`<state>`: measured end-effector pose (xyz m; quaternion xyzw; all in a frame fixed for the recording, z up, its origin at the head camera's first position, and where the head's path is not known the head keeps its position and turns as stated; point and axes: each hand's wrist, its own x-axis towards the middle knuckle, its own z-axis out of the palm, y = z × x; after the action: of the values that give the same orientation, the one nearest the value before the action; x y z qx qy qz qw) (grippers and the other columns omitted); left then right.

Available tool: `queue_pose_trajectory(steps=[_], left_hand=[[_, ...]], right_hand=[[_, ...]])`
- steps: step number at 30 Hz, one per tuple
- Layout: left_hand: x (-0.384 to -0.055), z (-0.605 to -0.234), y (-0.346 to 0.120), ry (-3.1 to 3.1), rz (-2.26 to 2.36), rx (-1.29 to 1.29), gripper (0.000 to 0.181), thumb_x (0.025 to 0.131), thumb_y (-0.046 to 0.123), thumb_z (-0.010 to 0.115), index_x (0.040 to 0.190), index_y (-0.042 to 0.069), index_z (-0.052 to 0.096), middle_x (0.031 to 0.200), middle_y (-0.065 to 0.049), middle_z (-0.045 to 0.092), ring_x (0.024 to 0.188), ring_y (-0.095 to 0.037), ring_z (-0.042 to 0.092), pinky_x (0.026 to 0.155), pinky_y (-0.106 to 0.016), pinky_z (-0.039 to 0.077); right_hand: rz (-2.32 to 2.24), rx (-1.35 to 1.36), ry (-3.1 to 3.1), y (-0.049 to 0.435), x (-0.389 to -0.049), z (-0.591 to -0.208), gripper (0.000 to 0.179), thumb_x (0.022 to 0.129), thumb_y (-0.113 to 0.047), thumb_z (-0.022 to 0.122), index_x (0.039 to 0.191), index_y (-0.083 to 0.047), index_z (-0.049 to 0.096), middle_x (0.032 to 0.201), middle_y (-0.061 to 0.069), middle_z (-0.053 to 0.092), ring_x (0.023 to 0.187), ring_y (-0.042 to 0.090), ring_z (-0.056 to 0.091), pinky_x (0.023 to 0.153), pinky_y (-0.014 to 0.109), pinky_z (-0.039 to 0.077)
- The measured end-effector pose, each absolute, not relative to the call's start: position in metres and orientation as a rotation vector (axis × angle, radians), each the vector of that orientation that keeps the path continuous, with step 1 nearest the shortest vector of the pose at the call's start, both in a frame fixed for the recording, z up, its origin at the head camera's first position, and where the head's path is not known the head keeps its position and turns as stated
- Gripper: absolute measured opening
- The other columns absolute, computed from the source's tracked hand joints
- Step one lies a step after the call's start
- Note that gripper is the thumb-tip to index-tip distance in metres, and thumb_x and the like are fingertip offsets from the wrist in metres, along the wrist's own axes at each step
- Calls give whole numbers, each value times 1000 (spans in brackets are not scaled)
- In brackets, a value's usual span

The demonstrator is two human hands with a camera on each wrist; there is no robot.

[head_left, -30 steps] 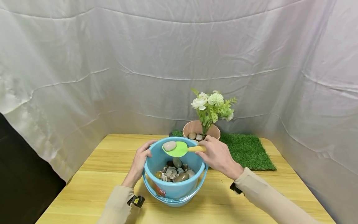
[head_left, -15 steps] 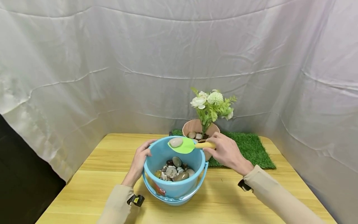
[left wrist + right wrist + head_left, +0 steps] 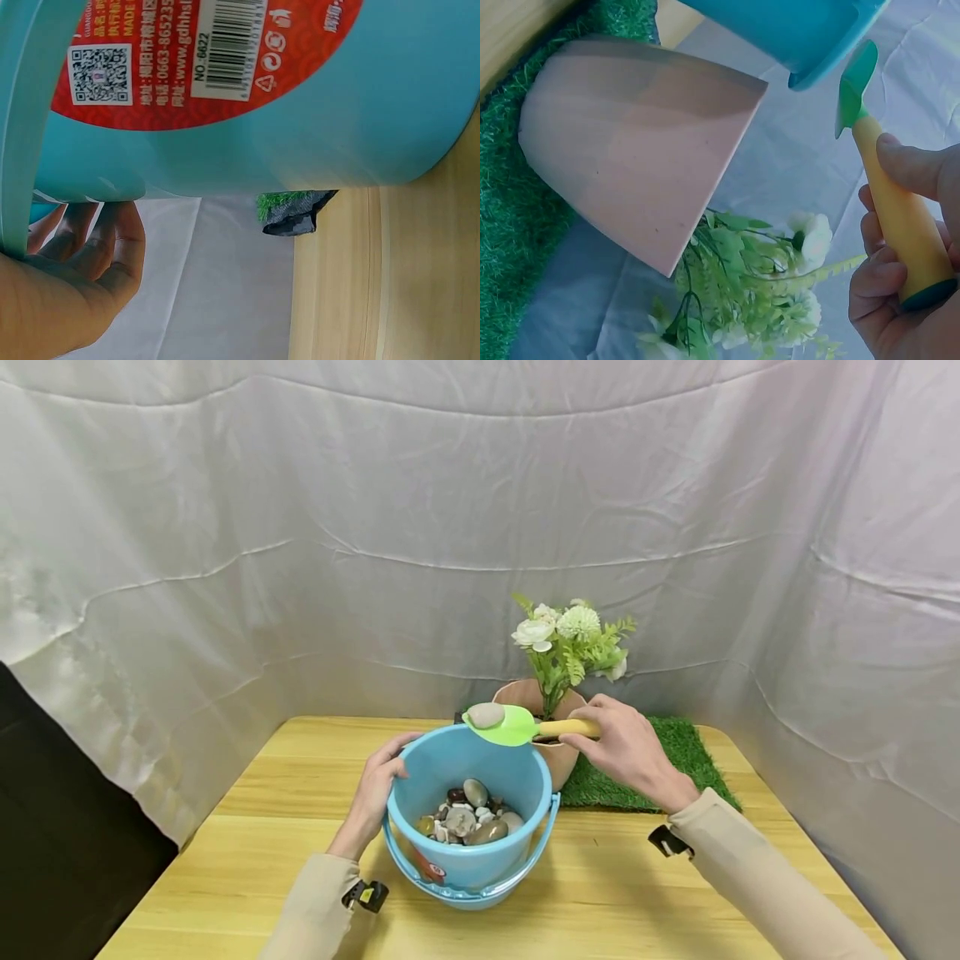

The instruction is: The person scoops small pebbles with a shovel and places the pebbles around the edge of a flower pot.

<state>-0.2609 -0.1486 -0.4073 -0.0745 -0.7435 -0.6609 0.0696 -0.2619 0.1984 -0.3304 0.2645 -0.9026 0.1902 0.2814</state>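
Observation:
My right hand (image 3: 630, 750) grips the yellow handle of a small green-bladed trowel (image 3: 512, 727). On its blade lies one pale stone (image 3: 486, 716), held over the far rim of a blue bucket (image 3: 468, 877). The right wrist view shows thumb and fingers wrapped round the trowel handle (image 3: 904, 217); the stone is hidden there. My left hand (image 3: 372, 797) holds the bucket by its left rim, thumb inside; in the left wrist view its curled fingers (image 3: 124, 247) lie against the outer wall. Inside the bucket are several mixed stones (image 3: 461, 820).
A pink flowerpot (image 3: 558, 764) with white artificial flowers (image 3: 577, 625) stands just behind the bucket, partly hidden by the trowel. Beneath it a mat of artificial grass (image 3: 678, 752) spreads to the right. The bucket's handle (image 3: 487, 892) hangs down in front. Grey cloth (image 3: 420, 510) surrounds the wooden table (image 3: 315, 768).
My right hand has moved right and away from me, raising the trowel with the stone from over the bucket's inside to its far rim, near the flowerpot. The left hand and bucket stay put.

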Motion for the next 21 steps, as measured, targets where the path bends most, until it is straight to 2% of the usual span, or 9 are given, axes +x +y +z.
queue_pose_trajectory(steps=[21], left_hand=[[-260,-407,-147,-2232,-1998,-218,57,77,1,44,132,12,59,128,-16,58,112,-34,53,87,-38,42]], right_hand=[[529,621,-2442,212,-264,-341,20,83,-26,77,97,-11,76,83,3,59,61,13,44,58,30,37]])
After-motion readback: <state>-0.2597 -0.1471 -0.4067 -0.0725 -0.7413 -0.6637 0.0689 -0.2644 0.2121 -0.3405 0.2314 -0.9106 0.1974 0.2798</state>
